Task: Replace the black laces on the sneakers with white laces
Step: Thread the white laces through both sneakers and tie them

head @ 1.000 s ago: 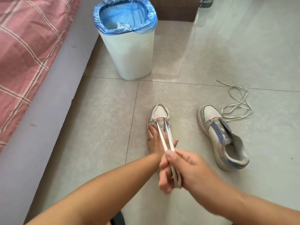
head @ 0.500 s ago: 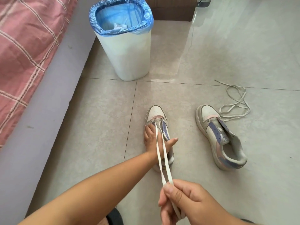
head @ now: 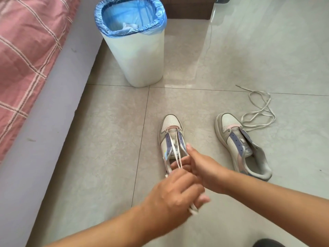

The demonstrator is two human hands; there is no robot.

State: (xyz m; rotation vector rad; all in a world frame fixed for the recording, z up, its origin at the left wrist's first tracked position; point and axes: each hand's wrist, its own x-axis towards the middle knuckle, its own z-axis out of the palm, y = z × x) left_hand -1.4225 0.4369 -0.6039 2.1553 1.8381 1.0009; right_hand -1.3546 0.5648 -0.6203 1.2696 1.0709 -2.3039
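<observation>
On the pale tiled floor [head: 110, 157], the white low-top sneaker with lilac eyelet strips [head: 171, 132] sits toe-away from the person, so its lace holes face up and are easy to reach. A flat white lace [head: 175, 152] runs through the lowest eyelets, and both strands rise back to the hands, drawn level, likely to even the two ends before crossing them. The right hand [head: 203, 166] pinches the strands close above the shoe. The left hand [head: 176, 191] is curled round the gathered loose ends, a loop showing below its fingers. The second matching sneaker [head: 229, 134] lies unlaced to the right, with another loose white lace [head: 258, 113] beside its toe, ready for its turn.
</observation>
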